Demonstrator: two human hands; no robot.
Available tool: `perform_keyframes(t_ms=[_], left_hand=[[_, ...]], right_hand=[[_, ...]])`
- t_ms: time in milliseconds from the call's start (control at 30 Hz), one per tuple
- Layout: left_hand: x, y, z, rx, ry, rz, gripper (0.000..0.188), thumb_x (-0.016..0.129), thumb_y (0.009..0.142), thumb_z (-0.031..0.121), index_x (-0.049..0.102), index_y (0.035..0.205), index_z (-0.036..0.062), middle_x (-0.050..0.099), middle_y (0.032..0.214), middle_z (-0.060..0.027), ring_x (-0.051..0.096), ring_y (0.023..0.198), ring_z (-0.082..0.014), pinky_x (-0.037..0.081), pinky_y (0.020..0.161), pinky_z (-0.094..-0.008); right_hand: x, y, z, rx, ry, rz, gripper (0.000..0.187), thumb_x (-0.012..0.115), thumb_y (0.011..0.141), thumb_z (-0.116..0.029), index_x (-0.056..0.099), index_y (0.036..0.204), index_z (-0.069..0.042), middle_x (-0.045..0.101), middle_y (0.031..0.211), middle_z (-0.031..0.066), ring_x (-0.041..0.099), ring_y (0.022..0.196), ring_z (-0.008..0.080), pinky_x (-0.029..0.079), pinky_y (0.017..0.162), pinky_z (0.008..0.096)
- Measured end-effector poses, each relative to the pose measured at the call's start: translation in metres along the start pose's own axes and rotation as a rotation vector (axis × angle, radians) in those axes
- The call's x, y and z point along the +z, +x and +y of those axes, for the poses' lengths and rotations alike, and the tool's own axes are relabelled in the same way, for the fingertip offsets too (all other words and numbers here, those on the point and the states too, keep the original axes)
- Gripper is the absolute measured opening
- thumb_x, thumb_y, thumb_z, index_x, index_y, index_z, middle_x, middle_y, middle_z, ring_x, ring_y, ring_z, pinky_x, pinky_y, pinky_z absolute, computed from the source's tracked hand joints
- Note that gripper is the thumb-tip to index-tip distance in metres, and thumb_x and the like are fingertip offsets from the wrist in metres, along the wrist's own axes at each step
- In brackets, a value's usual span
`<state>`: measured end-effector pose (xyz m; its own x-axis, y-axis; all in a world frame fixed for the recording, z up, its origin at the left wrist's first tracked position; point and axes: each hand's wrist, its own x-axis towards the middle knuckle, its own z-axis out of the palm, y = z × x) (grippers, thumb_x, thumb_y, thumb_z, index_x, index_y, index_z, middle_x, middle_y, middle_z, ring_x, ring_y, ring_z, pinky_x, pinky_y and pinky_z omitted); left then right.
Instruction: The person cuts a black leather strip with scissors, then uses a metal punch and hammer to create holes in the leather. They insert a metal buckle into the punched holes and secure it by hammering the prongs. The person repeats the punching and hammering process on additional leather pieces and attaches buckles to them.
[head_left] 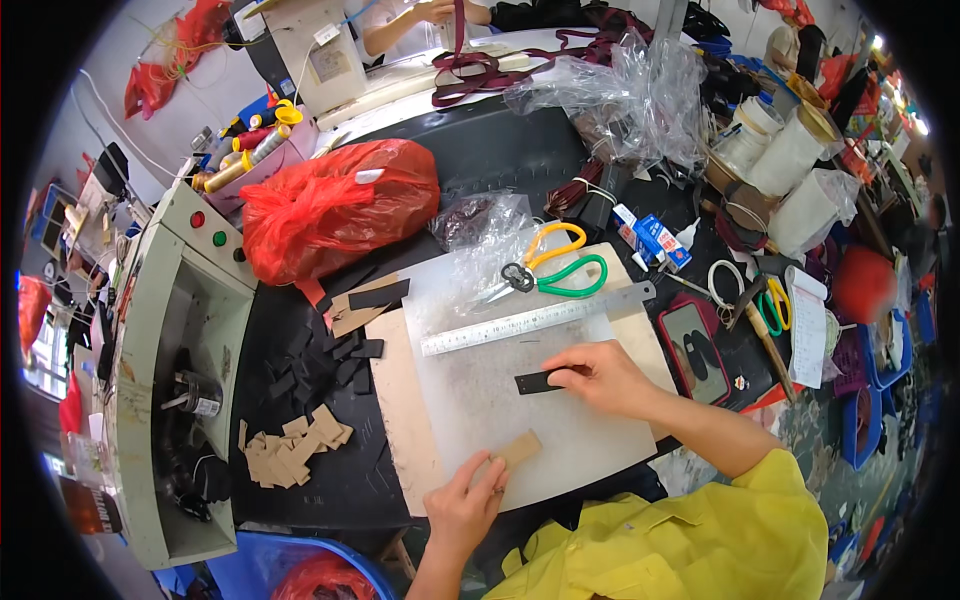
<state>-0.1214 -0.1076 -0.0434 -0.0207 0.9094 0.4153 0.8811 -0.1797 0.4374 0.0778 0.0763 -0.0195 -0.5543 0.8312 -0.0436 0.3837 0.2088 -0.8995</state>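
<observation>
Between the thumb and fingers of my right hand (598, 377) is a small black strip (538, 382), held just over the white work sheet (450, 400). Nearer to me, my left hand (466, 502) pinches a tan cardboard-like piece (520, 449) at its lower left end. A steel ruler (535, 318) lies across the sheet beyond both hands. Scissors with one yellow and one green handle (572, 278) rest past the ruler. Left of the sheet are a heap of small black pieces (310, 362) and a heap of tan pieces (295, 448).
A full red plastic bag (340, 210) sits at the back left, beside a grey machine housing (150, 370). A phone (696, 350) lies to the right of the sheet, near a blue-and-white box (655, 240). A blue bin (290, 565) stands below the table's front edge.
</observation>
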Motion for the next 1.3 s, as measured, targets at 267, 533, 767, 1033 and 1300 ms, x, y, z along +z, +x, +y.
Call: perform_keyframes(t_ms=[267, 533, 767, 1033, 1300], left_hand=[[-0.003, -0.010, -0.001, -0.133, -0.013, -0.031, 0.026, 0.078, 0.073, 0.008, 0.074, 0.097, 0.0149, 0.068, 0.107, -0.0075, 0.062, 0.054, -0.0171, 0.048, 0.046, -0.0293], [0.003, -0.003, -0.001, -0.086, -0.077, -0.005, 0.025, 0.080, 0.070, 0.007, 0.073, 0.093, 0.0114, 0.068, 0.105, -0.0047, 0.053, 0.049, -0.0117, 0.041, 0.043, -0.0253], [0.010, -0.006, -0.007, -0.130, -0.137, 0.057, 0.029, 0.081, 0.067, 0.010, 0.069, 0.093, 0.0097, 0.070, 0.097, -0.0028, 0.062, 0.056, -0.0157, 0.044, 0.046, -0.0267], [0.008, -0.005, -0.008, -0.166, -0.204, 0.046, 0.048, 0.086, 0.067, 0.011, 0.059, 0.105, -0.0002, 0.071, 0.097, -0.0073, 0.066, 0.061, -0.0191, 0.047, 0.048, -0.0260], [0.015, -0.012, -0.013, -0.131, -0.275, 0.140, 0.063, 0.087, 0.068, 0.011, 0.048, 0.118, 0.0044, 0.073, 0.103, -0.0073, 0.036, 0.048, -0.0062, 0.030, 0.042, -0.0198]], right_hand=[[0.004, -0.010, 0.008, 0.068, 0.126, -0.111, 0.012, 0.071, 0.086, -0.007, 0.072, 0.095, 0.000, 0.071, 0.087, 0.0030, 0.063, 0.079, 0.0078, 0.051, 0.070, 0.0231], [0.017, -0.012, -0.030, 0.257, 0.225, -0.396, 0.013, 0.072, 0.083, -0.011, 0.072, 0.089, 0.000, 0.067, 0.072, 0.0015, 0.058, 0.066, 0.0063, 0.047, 0.061, 0.0224], [0.035, -0.003, -0.029, 0.261, -0.028, -0.443, 0.015, 0.073, 0.080, -0.012, 0.073, 0.088, 0.001, 0.070, 0.073, 0.0105, 0.063, 0.065, 0.0127, 0.050, 0.061, 0.0272], [0.041, -0.009, -0.025, 0.170, -0.095, -0.361, 0.013, 0.073, 0.079, -0.012, 0.073, 0.086, -0.001, 0.070, 0.071, 0.0125, 0.067, 0.062, 0.0190, 0.052, 0.059, 0.0295], [0.046, -0.016, -0.024, 0.040, -0.217, -0.296, 0.012, 0.074, 0.077, -0.012, 0.073, 0.085, -0.004, 0.068, 0.068, 0.0124, 0.065, 0.059, 0.0234, 0.050, 0.055, 0.0312]])
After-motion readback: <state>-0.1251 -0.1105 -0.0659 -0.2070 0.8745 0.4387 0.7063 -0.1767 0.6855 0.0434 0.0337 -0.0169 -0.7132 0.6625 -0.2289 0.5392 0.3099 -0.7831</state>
